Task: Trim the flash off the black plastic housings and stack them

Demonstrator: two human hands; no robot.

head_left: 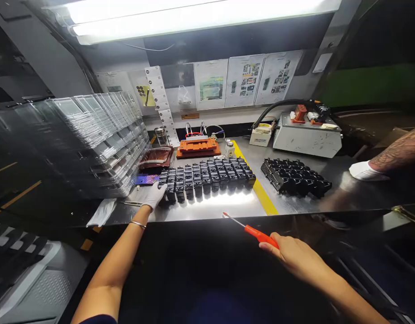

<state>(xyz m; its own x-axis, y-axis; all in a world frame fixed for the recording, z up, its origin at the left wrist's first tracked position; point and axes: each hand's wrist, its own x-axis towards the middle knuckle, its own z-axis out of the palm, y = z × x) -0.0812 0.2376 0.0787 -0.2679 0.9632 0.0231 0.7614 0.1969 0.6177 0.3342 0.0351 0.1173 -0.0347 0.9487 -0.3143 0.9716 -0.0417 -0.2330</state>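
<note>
My right hand point(295, 254), bare, grips a screwdriver point(259, 235) by its red-orange handle. The shaft points up and left, with its reddish tip in front of the bench edge. My left hand point(154, 196) wears a white glove and rests against the left end of a row of black plastic housings point(207, 177). Its visible fingers look stretched out and apart; some fingertips are hidden beside the nearest housing. A purple-blue circuit board point(147, 179) lies just behind that hand. Tweezers point(131, 203) lie close to the wrist.
Tall stacks of clear trays point(102, 130) rise at left. An orange fixture point(198, 146) stands behind the housings. Beyond the yellow tape point(264, 198) sits another group of black housings point(295, 175), near a co-worker's gloved hand point(365, 171). A grey box point(306, 137) stands behind.
</note>
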